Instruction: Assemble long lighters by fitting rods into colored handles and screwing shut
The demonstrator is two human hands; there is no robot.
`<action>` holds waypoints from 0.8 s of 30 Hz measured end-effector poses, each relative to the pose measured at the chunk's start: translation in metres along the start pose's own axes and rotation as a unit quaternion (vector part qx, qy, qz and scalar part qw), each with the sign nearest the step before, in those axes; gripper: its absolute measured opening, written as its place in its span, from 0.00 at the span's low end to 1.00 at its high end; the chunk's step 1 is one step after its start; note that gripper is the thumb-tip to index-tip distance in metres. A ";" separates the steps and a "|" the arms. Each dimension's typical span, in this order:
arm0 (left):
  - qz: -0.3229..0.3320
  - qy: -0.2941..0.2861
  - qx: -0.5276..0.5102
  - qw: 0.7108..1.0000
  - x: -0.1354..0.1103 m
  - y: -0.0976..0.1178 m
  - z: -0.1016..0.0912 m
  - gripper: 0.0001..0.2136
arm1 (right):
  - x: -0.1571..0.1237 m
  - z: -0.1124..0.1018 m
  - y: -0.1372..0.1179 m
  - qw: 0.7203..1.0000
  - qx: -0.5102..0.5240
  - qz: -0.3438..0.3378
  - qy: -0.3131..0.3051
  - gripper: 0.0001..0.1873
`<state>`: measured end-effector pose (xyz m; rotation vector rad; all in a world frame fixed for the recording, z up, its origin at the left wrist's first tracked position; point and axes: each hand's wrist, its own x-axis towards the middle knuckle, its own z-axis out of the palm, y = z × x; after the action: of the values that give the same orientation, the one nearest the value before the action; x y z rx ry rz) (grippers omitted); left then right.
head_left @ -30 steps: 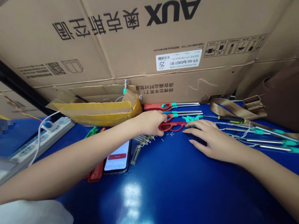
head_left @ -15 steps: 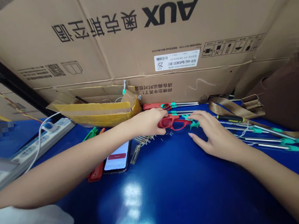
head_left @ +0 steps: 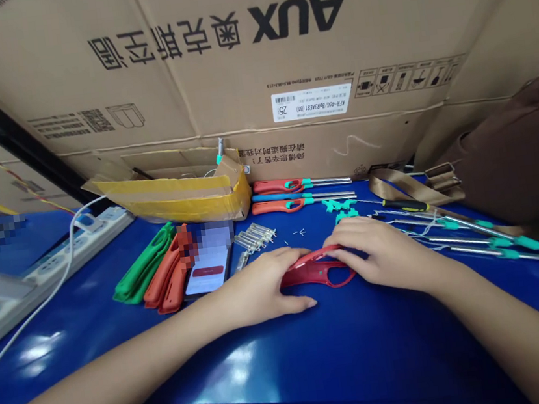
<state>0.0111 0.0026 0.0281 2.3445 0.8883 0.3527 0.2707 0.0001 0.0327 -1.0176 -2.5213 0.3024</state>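
Observation:
Over the front middle of the blue table, my left hand (head_left: 265, 288) curls around the rear end of a red lighter casing (head_left: 315, 275), its thumb along the near side. My right hand (head_left: 386, 253) pinches the other end, by the trigger loop, between thumb and fingers. The casing looks like two shell halves, one tilted up against the other; the fingers partly hide them. Just beyond my right hand lie small teal plastic parts (head_left: 341, 206). Clear lighter fuel tanks (head_left: 257, 236) lie in a cluster beyond my left hand.
Assembled long lighters (head_left: 280, 206) lie beside a yellow-taped box (head_left: 175, 200). At left are green casings (head_left: 144, 263), orange casings (head_left: 170, 273), a phone (head_left: 209, 268) and a power strip (head_left: 52, 274). Metal lighter tubes (head_left: 475, 242) and a screwdriver (head_left: 407, 206) lie right. A large carton (head_left: 218, 103) stands behind.
Both hands have come nearer with the red casing, away from the assembled lighters. My right hand has closed on the casing's loop end, leaving the teal parts behind.

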 end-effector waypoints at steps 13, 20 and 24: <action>0.032 0.114 0.061 0.991 -0.019 -0.012 -0.008 0.16 | 0.011 0.010 -0.017 0.937 0.208 0.277 -0.036 0.22; 0.032 0.029 0.041 0.998 -0.027 -0.004 -0.004 0.14 | 0.004 0.006 0.001 0.979 0.105 0.150 0.090 0.11; 0.066 -0.013 0.079 0.995 -0.029 0.000 0.005 0.15 | -0.001 0.012 0.029 0.982 -0.027 0.122 0.138 0.08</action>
<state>-0.0084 -0.0192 0.0226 2.5565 0.7759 0.3151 0.2831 0.0195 0.0116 -1.2967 -2.1703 0.1494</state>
